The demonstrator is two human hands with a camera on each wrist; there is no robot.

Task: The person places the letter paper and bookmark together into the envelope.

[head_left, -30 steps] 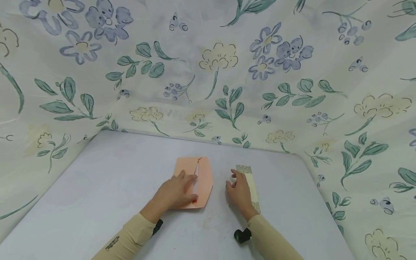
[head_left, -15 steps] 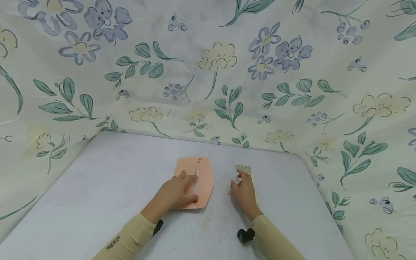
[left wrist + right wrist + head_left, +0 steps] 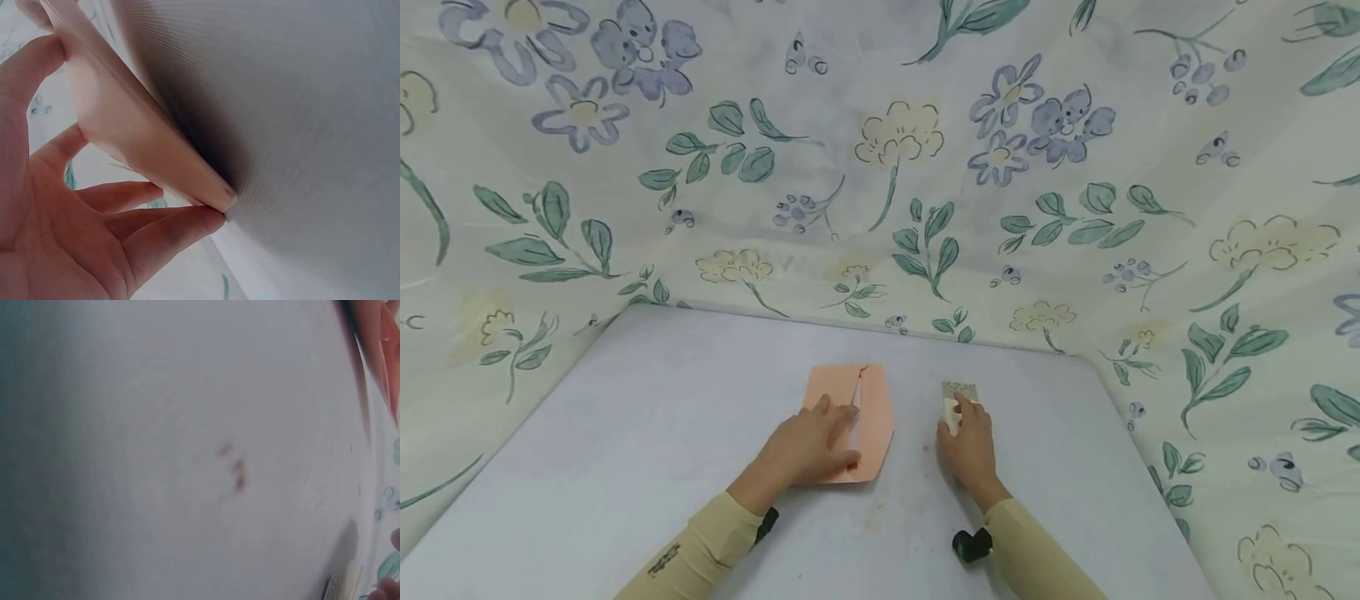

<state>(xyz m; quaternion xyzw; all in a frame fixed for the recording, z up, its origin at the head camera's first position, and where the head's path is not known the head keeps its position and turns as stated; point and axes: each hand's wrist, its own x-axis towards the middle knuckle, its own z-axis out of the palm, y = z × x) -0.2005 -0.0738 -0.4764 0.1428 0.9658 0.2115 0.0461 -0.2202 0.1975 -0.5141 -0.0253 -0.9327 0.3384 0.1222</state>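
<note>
A peach paper envelope [image 3: 877, 417] lies on the white table, its folded flaps leaving a narrow white gap. My left hand [image 3: 802, 446] rests spread on it, fingertips and thumb touching the paper near the gap. In the left wrist view the thumb tip meets one end of the envelope [image 3: 131, 119], with the other fingers spread along it. To the right, my right hand [image 3: 973, 446] is over a cream paper strip [image 3: 959, 388] with a speckled end; the hand hides most of it. In the right wrist view, fingertips [image 3: 386, 589] show close above the strip [image 3: 334, 586].
Faint brownish marks [image 3: 876, 515] dot the white tabletop [image 3: 700, 375] between the hands. A floral cloth [image 3: 827, 167] hangs behind the table and along its sides. Dark wrist devices [image 3: 972, 546] sit under both forearms.
My right hand has moved slightly right and over the cream strip, covering more of it, with fingers lower toward it. The left hand and envelope have stayed in place.
</note>
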